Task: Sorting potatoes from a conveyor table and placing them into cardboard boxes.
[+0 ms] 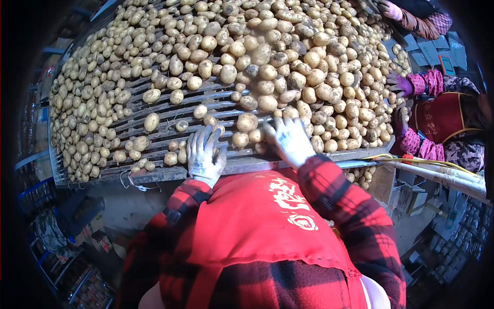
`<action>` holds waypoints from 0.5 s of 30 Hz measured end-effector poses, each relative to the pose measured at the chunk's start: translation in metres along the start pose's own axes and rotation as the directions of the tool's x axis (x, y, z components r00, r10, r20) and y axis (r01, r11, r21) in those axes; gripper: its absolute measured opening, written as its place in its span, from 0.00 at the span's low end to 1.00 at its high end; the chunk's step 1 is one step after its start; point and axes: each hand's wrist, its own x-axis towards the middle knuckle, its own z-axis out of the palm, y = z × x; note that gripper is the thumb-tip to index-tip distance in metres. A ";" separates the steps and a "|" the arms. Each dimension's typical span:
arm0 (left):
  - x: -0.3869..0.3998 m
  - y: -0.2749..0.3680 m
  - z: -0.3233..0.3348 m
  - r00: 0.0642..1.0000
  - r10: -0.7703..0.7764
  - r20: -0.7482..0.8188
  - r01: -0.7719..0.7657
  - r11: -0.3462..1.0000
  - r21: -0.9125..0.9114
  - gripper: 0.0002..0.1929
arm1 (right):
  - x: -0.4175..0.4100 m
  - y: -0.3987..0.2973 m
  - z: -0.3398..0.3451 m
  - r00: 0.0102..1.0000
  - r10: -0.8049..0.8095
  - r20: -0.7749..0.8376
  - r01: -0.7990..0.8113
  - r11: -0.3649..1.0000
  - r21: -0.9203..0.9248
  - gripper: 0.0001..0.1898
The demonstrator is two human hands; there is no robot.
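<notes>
A slatted sorting table (216,95) lies in front of me, heaped with soil-marked potatoes (266,73). My left hand (204,156), in a white work glove, rests palm down near the table's front edge. Its fingers are apart, and small potatoes (171,158) lie against its outer side. My right hand (290,140), gloved the same way, reaches over the front edge at the border of the thick heap. Its thumb side is close to a potato (256,135); its fingertips meet others. What lies under either palm is hidden. A larger potato (247,122) sits between the hands.
At the right, a co-worker's gloved hands (401,83) are at the heap. Another person's hand (390,9) shows at the top right. A wooden front rail (154,175) borders the table. Pale poles (436,172) with a yellow cable (382,155) run off right.
</notes>
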 end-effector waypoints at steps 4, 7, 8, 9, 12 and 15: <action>0.006 0.008 -0.011 0.997 0.013 -0.071 -0.033 0.955 -0.296 0.25 | 0.020 0.002 0.010 0.953 0.272 0.132 -0.296 0.926 0.235 0.25; 0.014 0.019 -0.013 0.737 -0.230 0.636 0.623 -0.135 -0.771 0.27 | 0.012 -0.008 -0.006 0.847 0.530 -0.041 -0.400 0.687 0.607 0.26; 0.017 0.022 -0.013 0.791 -0.190 0.582 0.565 -0.141 -0.813 0.27 | 0.010 -0.018 -0.012 0.875 0.477 -0.086 -0.328 0.713 0.620 0.29; 0.020 0.024 -0.013 0.809 -0.038 0.586 0.586 -0.020 -0.810 0.27 | 0.005 -0.026 -0.018 0.947 0.320 -0.028 -0.212 0.687 0.696 0.30; 0.022 0.023 -0.015 0.891 0.153 0.427 0.371 0.296 -0.880 0.25 | 0.013 -0.040 -0.015 0.982 0.134 -0.132 -0.020 0.772 0.635 0.34; 0.018 0.016 -0.014 0.501 0.001 0.866 0.502 -0.815 -0.290 0.19 | 0.048 -0.014 0.013 0.917 0.365 -0.162 -0.336 0.924 0.181 0.17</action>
